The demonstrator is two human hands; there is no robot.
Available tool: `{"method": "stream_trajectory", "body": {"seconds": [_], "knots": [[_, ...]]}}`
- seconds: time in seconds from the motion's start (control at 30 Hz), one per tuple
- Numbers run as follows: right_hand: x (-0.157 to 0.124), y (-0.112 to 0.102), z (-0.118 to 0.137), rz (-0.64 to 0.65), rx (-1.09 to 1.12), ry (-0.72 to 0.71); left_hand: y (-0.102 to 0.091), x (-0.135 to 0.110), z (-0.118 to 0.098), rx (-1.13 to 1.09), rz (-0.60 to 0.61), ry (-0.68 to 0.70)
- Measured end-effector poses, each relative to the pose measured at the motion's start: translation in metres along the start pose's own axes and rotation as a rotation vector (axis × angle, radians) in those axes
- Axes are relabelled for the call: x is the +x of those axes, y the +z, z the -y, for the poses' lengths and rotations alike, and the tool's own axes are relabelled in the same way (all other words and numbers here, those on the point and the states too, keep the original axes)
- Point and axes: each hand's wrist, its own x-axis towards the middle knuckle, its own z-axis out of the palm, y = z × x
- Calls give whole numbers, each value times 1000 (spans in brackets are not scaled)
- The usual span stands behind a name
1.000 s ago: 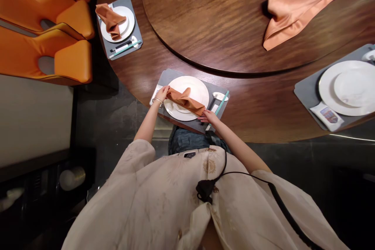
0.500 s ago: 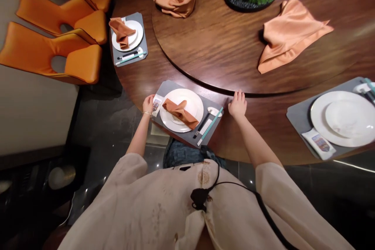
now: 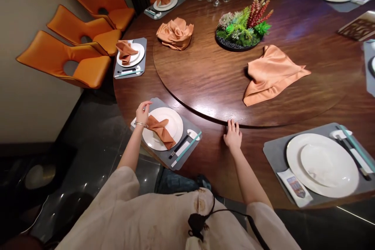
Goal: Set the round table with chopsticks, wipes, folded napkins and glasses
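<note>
Orange chairs (image 3: 91,71) line the wooden table (image 3: 254,166); left hand (image 3: 142,113) and right hand (image 3: 233,137) have loose fingers (image 3: 233,125).

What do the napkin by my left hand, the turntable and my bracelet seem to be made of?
Napkin: probably fabric, fairly matte, since it bends into soft folds.
Turntable: wood or a wood-look veneer, glossy, given its grain streaks and bright reflection.
Bracelet: likely polished metal, judging by its silvery shine.
</note>
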Motion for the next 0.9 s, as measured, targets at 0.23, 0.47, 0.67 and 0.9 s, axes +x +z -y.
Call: {"method": "stream_trajectory", "body": {"seconds": [0.23,0.47,0.67,0.9], "knots": [[4,-3,-71,-3,-2,-31,46,-52,-75,8,204,65],[37,-19,-154,-16,197,119,51,-85,-85,37,292,82],[45,-33,-109,-77,207,0,47,-66,-77,70,316,5],[15,-23,2,-41,147,-235,80,59,-51,173,215,-70]]}}
